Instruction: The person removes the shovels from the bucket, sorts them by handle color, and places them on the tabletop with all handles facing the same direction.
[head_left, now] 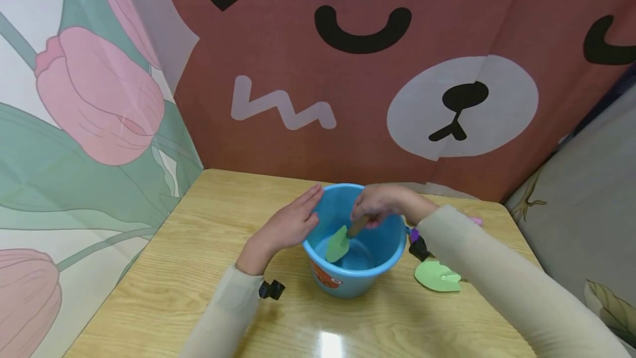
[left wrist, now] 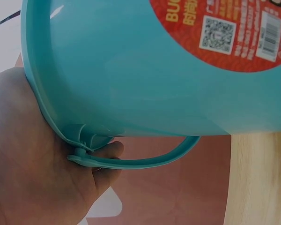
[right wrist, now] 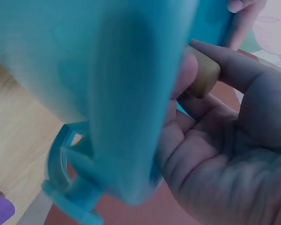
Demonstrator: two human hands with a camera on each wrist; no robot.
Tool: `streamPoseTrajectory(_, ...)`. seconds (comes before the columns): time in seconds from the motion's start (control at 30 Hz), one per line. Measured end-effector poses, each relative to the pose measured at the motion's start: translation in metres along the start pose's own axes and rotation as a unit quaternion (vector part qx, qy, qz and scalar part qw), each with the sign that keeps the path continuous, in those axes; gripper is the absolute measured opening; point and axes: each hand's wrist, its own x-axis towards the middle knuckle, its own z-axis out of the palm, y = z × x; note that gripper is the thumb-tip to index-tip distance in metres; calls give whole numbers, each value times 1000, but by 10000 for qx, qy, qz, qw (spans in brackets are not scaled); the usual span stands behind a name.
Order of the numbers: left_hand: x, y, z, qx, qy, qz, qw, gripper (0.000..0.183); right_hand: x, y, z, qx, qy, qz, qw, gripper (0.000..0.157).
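A blue toy bucket (head_left: pixel 348 275) with a red label stands upright on the table. My left hand (head_left: pixel 293 220) rests at its left rim, fingers fairly straight. From the left wrist, the palm of the left hand (left wrist: pixel 37 154) lies by the rim, next to the hinge of the bucket handle (left wrist: pixel 140 163). Inside the bucket, my right hand (head_left: pixel 380 203) grips a small toy shovel by its wooden handle (head_left: pixel 358 226). The shovel's green blade (head_left: pixel 338 245) points down to the left within the bucket. In the right wrist view, thumb and fingers pinch the wooden handle end (right wrist: pixel 205 75).
A second green shovel blade (head_left: pixel 437 276) lies on the table (head_left: pixel 208 247) right of the bucket, partly under the right sleeve. Close by are a purple piece (head_left: pixel 414 235) and a pink tip (head_left: pixel 477 221). Printed cloths (head_left: pixel 278 148) hang behind and beside the table.
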Motion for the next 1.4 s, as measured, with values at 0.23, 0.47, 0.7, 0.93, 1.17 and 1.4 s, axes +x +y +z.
streamPoseTrajectory(0.23,-1,0,-1,-67,-4,-12,10000,61,-2,2,-5,136,150,-49,9998,26)
streamPoseTrajectory(0.47,-2,0,-2,-93,-29,-73,9999,61,-11,7,-5,-31,797,-539,9954,21)
streamPoseTrajectory(0.7,-1,-2,0,-86,-45,-79,9999,61,-27,12,5,443,1908,-1007,9755,31)
streamPoseTrajectory(0.93,-1,-1,-1,-73,-48,-107,9999,62,-34,19,13,1104,2900,-1736,9347,41)
streamPoseTrajectory(1.17,-2,0,-2,-87,11,-18,10000,62,-31,27,18,1995,3062,-2509,8964,37)
streamPoseTrajectory(1.4,-1,1,0,-182,47,-116,9998,61,-27,30,19,3021,2901,-2864,8617,39)
